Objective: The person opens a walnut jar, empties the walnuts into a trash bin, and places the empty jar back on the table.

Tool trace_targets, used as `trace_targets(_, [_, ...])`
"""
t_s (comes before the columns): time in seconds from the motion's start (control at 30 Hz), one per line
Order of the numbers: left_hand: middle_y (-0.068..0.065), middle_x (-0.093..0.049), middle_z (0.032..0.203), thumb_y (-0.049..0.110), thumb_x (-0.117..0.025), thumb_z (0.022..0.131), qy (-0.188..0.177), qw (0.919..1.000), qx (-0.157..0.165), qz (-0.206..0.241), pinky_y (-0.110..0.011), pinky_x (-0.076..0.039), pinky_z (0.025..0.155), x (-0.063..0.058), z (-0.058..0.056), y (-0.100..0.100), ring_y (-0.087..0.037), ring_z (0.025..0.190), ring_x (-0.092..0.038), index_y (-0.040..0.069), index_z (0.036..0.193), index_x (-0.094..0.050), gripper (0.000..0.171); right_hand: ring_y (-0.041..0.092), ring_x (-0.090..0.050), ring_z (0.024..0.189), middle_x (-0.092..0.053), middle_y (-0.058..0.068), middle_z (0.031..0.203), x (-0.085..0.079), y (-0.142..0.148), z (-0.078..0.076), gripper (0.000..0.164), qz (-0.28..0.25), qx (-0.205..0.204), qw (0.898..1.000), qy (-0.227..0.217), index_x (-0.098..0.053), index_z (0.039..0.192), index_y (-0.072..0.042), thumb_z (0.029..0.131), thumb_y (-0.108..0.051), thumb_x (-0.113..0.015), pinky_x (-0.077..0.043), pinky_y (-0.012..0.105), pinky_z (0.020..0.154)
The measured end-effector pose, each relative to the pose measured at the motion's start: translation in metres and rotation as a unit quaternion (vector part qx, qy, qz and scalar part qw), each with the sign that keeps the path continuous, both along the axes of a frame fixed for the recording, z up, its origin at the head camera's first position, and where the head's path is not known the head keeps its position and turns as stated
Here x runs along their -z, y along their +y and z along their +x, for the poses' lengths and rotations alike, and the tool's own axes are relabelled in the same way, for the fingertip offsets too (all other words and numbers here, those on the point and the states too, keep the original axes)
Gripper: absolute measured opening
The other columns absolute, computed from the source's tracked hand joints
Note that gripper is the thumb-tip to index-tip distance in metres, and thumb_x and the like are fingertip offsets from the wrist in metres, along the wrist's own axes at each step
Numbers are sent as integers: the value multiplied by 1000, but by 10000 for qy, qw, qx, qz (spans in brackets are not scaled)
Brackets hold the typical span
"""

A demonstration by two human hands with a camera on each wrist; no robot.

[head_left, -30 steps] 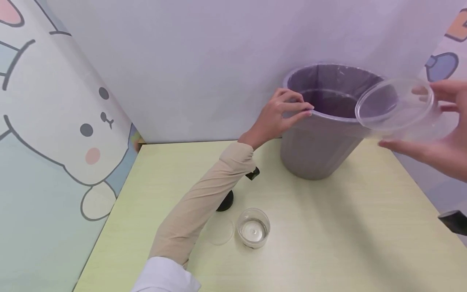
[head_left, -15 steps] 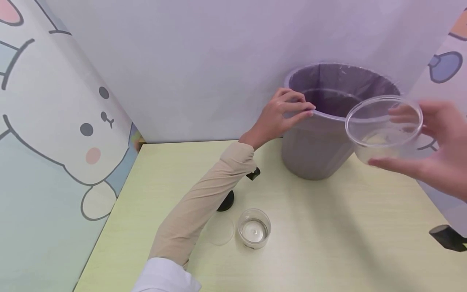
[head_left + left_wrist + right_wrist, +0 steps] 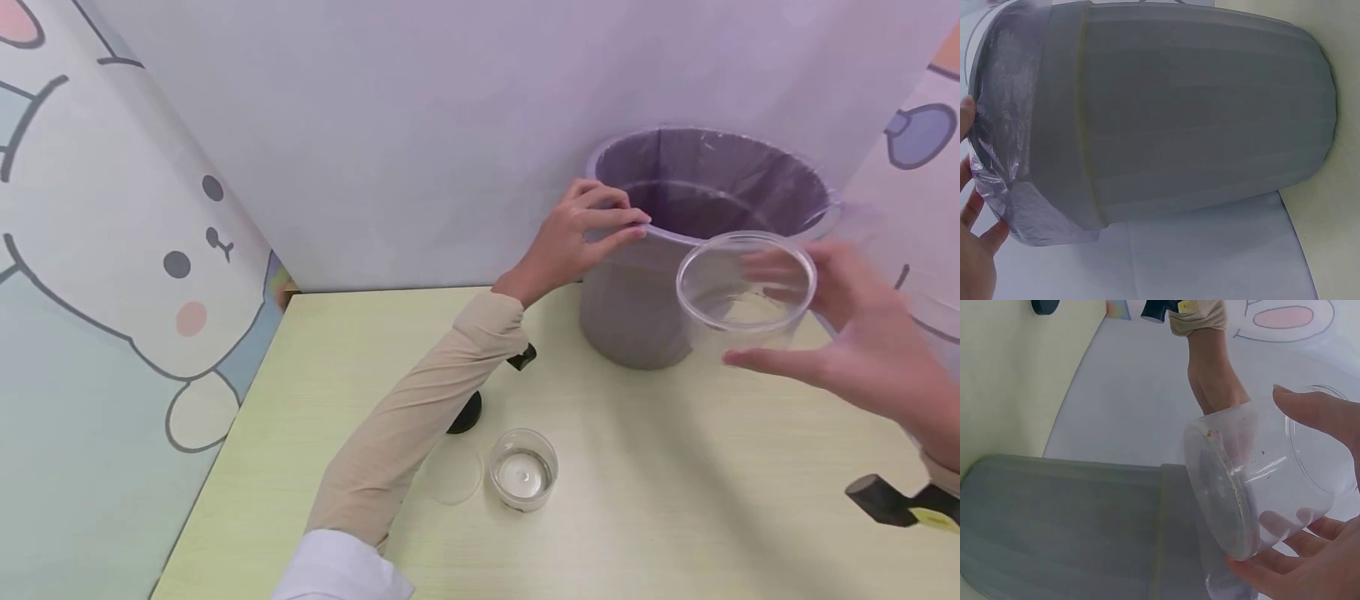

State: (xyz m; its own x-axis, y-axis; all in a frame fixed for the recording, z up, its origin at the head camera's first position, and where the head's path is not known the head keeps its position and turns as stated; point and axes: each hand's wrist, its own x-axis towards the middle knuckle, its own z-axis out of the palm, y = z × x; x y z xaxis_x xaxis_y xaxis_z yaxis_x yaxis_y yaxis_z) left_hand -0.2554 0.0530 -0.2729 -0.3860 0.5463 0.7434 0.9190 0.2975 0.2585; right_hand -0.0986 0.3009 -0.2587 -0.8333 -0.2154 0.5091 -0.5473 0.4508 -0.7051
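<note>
My left hand (image 3: 562,242) pinches the near left rim of a grey trash can (image 3: 633,308); the left wrist view shows the fingers on its thin plastic liner (image 3: 1007,94). My right hand (image 3: 862,333) holds a clear round plastic container (image 3: 716,321), thumb on one side and fingers on the other. The container hangs in front of the can, its opening showing toward the head camera. Brown specks dot its wall and base in the right wrist view. On the table stands a second clear round container (image 3: 522,475), beside a flat clear lid (image 3: 455,473).
A black round object (image 3: 467,414) sits partly hidden behind my left sleeve (image 3: 412,425). The pale table (image 3: 637,517) ends at a white wall (image 3: 375,150) behind the can. Cartoon panels stand at the left and right.
My right hand has brought the clear container left and down, from over the can's right rim to in front of the can. The left hand stays on the rim.
</note>
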Motion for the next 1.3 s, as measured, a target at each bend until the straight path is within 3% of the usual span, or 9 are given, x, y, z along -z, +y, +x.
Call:
trace_targets(0.27, [0,-63,97,25,-70,87,106,9999,25,17,-21,-30,98,0,0,-1,-20,106,-46,15,102,-76,19,11,-56,104,-56,10,123,19,-17,-9,96,267,-175,9991,-290,-47,129,-1,44,14,-89,-41,13,86])
trace_targets(1.03, [0,-64,97,24,-72,85,216,9997,92,81,-22,-32,97,1,-1,-1,-19,105,-45,14,101,-76,19,22,-56,105,-54,17,123,76,-43,-26,86,-322,-1014,9926,-582,-45,125,1,51,8,-89,-43,19,86])
trace_targets(1.3, [0,-64,97,24,-72,86,146,9998,106,84,-21,-31,97,-1,0,0,-19,106,-45,14,101,-76,19,19,-56,106,-55,16,122,91,-52,-32,86,-407,-1145,9908,-597,-47,125,0,51,6,-90,-43,19,88])
